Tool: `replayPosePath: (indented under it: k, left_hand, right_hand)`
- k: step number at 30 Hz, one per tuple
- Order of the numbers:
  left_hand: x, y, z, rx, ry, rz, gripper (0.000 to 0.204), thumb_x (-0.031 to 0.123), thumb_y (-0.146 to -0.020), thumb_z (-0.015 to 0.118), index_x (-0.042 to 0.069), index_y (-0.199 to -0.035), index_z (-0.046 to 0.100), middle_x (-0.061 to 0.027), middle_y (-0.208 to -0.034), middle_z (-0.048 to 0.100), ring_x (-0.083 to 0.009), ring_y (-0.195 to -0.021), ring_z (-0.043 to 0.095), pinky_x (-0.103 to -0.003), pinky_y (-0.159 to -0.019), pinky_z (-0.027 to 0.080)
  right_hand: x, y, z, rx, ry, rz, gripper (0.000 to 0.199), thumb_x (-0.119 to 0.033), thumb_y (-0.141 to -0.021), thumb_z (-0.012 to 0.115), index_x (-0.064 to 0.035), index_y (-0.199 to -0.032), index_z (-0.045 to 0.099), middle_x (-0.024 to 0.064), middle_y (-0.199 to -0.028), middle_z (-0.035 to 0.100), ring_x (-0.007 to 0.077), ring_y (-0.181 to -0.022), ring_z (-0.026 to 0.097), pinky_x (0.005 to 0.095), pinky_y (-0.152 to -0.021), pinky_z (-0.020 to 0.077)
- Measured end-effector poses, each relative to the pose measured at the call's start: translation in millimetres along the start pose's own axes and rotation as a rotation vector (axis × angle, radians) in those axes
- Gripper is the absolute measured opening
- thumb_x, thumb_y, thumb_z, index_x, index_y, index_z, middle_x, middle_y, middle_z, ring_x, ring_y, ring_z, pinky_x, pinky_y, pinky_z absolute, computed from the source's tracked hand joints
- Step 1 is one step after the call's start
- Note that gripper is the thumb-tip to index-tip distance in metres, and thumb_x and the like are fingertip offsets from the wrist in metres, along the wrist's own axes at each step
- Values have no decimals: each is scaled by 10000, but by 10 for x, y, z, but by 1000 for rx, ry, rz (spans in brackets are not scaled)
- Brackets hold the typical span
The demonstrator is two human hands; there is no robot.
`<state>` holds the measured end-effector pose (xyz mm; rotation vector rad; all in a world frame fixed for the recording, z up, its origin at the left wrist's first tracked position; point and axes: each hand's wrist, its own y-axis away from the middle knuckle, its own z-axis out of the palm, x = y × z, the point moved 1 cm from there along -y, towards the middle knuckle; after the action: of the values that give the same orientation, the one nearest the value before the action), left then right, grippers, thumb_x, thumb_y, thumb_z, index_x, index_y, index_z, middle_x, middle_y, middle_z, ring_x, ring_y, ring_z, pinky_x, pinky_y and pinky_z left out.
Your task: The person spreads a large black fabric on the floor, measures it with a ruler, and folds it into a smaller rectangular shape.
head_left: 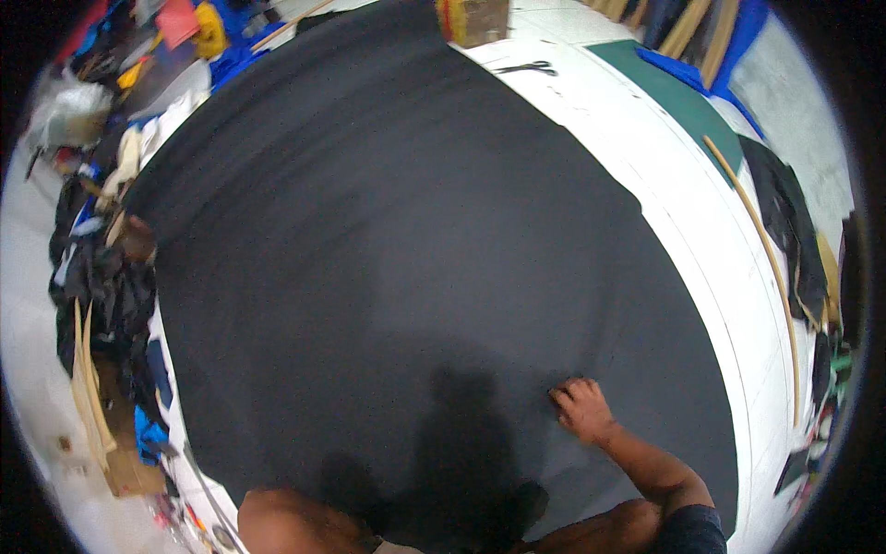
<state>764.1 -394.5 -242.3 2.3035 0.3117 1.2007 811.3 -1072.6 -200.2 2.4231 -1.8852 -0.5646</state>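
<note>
A large sheet of black fabric point(443, 240) lies spread flat in front of me, with faint ripples toward its far left. My right hand point(583, 409) rests on its near right part, fingers curled and pressed down. Something small and dark shows at the fingertips, too small to name against the black. Of my left hand nothing is in view. My bent knees are at the lower edge, and my shadow falls across the near part of the fabric.
Beyond the fabric's right edge, a pair of scissors point(528, 68) lies on a white surface point(688, 235) near a cardboard box point(482, 22). A long thin wooden stick point(771, 254) lies farther right, by a green sheet point(669, 92). Plastic bags and wooden strips point(90, 397) crowd the left side.
</note>
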Motion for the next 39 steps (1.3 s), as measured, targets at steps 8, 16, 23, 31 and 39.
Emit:
replayPosePath:
  k: [8, 16, 23, 31, 39]
  left_hand:
    - [271, -64, -110, -341, 356, -126, 373, 111, -750, 739, 1, -1082, 609, -125, -1112, 619, -273, -949, 600, -407, -811, 497]
    - [1194, 1248, -591, -273, 103, 147, 882, 72, -739, 744, 135, -1436, 207, -223, -1374, 363, -363, -1208, 447, -484, -937, 439]
    - [1163, 1131, -1101, -160, 115, 534, 616, 18, -788, 678, 130, -1287, 336, -167, -1148, 482, -255, -1024, 525, -362, -855, 453]
    - [806, 581, -1264, 190, 5, 757, 186, 48, -827, 650, 43, -878, 472, -46, -827, 464, -164, -793, 450, -293, -786, 395]
    - [-537, 321, -2040, 89, 1, 808, 180, -2, -852, 589, 59, -834, 420, -42, -845, 427, -184, -811, 416, -275, -836, 361]
  right_hand:
    - [526, -438, -153, 23, 167, -160, 585, -115, -678, 695, -90, -1235, 518, 131, -1145, 526, 330, -1120, 497, 503, -1040, 341]
    - [781, -315, -33, 55, 56, -29, 199, -140, -745, 634, -55, -918, 583, 146, -935, 560, 345, -956, 537, 493, -919, 395]
    - [589, -62, 109, 34, 84, -58, 216, -188, -768, 599, -37, -912, 542, 167, -900, 582, 356, -901, 551, 480, -827, 400]
    - [313, 402, -108, -25, 130, -47, 237, -215, -777, 579, -29, -919, 540, 179, -848, 606, 364, -862, 586, 489, -809, 418]
    - [-174, 949, -1267, -48, 245, -45, 179, -212, -787, 555, -38, -828, 552, 189, -804, 619, 403, -790, 603, 503, -762, 461]
